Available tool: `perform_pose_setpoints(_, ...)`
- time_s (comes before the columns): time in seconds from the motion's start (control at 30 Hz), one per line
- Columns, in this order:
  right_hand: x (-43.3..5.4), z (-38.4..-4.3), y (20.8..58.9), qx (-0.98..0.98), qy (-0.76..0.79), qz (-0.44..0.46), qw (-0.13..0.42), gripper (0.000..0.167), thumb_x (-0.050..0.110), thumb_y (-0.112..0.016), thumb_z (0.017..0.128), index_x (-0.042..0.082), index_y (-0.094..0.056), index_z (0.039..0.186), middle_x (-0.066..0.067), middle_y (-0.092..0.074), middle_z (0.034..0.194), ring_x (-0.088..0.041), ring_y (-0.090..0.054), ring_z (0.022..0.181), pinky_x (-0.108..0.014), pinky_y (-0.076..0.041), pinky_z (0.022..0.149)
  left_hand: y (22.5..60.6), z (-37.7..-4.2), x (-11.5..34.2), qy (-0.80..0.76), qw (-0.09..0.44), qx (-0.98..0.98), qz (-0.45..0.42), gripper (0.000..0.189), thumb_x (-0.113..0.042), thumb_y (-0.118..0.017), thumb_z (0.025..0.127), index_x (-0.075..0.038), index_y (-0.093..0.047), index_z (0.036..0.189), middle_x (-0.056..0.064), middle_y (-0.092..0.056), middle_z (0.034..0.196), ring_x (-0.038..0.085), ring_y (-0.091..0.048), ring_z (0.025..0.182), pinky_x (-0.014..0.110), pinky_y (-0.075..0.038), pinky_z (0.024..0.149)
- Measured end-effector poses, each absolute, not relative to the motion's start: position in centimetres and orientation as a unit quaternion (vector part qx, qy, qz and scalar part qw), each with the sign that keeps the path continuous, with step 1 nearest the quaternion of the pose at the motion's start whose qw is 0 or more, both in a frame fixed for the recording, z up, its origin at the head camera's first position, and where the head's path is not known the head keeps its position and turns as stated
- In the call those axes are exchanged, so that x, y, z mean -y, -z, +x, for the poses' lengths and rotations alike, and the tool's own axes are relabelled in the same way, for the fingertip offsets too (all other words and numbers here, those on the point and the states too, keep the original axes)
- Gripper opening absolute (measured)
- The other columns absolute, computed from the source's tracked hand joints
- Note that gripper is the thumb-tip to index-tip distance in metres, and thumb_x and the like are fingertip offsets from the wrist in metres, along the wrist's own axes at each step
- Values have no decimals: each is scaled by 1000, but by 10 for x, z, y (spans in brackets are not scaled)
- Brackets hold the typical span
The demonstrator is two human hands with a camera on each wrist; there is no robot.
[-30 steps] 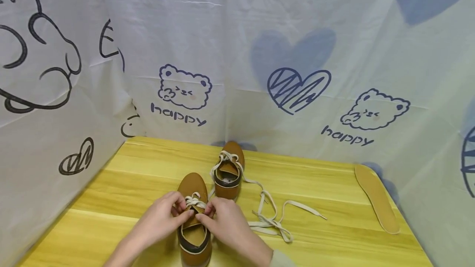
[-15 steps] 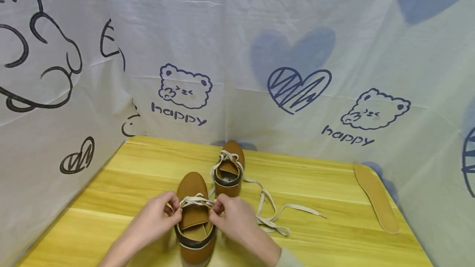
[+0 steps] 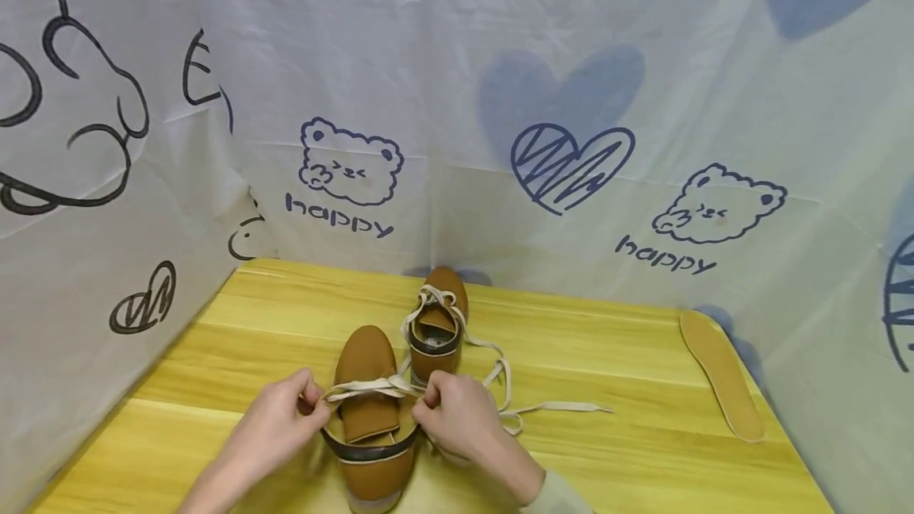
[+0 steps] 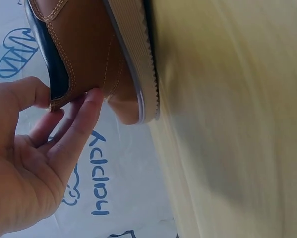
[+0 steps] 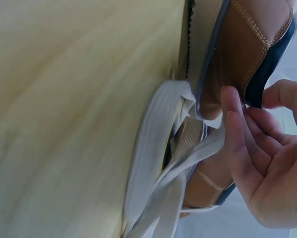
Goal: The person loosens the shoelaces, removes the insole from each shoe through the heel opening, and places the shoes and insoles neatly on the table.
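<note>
A brown lace-up shoe (image 3: 366, 351) stands on the table, its toe pointing away from me. My left hand (image 3: 274, 423) pinches the left edge of its opening between thumb and fingers, which also shows in the left wrist view on the dark-trimmed shoe side (image 4: 86, 44). On the opposite edge, my right hand (image 3: 460, 419) pinches the dark-trimmed side. The two sides are spread wide, with the brown tongue (image 3: 369, 417) lying between them. A cream shoelace (image 3: 367, 389) stretches across above the tongue. Loose lace (image 5: 146, 153) hangs by the right hand in the right wrist view.
A second brown shoe (image 3: 451, 285) stands just behind, loosely laced. Its long cream lace (image 3: 505, 379) trails rightward over the yellow wood-grain table (image 3: 585, 355). A tan insole (image 3: 721, 375) lies near the right edge. White printed cloth (image 3: 457, 205) hangs behind and at both sides.
Both hands have moved apart from the laced middle to the shoe's edges, pulling its opening wide. The lace across it is drawn straighter, and the loose lace on the right has shifted.
</note>
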State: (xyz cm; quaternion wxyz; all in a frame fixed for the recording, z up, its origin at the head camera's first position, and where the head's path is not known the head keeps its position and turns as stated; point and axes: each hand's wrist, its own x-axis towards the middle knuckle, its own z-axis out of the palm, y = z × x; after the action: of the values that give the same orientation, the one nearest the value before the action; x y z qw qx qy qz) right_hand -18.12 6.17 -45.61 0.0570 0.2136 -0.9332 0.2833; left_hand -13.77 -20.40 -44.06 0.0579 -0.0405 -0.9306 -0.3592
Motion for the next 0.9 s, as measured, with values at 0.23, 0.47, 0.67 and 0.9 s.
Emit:
perform_pose_setpoints(0.23, -64, -186, 459, 927, -300, 222, 43, 21, 18, -71, 81, 24, -55, 70, 14, -53, 60, -5, -48, 54, -23, -41, 53, 444, -135, 209, 361, 67, 929, -47, 17, -3, -71, 86, -14, -58, 83, -1, -73, 88, 8, -66, 78, 23, -53, 64)
perform_pose_setpoints(0.47, -60, -182, 458, 922, -317, 216, 60, 21, 22, -73, 83, 27, -57, 70, 17, -56, 62, -5, -51, 58, -23, -42, 55, 440, -137, 204, 363, 50, 929, -41, 15, -7, -72, 88, -15, -59, 86, -2, -73, 88, 10, -69, 83, 26, -55, 69)
perform_pose_setpoints(0.67, -55, -175, 454, 917, -326, 226, 47, 19, 31, -75, 91, 26, -62, 77, 17, -55, 60, -3, -47, 53, -23, -40, 52, 438, -138, 200, 360, 40, 931, -46, 15, -17, -77, 92, -18, -62, 88, -5, -71, 90, 8, -67, 82, 29, -55, 71)
perform_pose_setpoints(0.9, -51, -172, 454, 920, -305, 238, 60, 18, 38, -75, 93, 26, -65, 84, 15, -63, 69, 3, -49, 57, -22, -41, 54, 440, -138, 198, 356, 42, 933, -48, 24, -40, -77, 94, -20, -62, 94, -5, -70, 92, 8, -65, 84, 32, -53, 72)
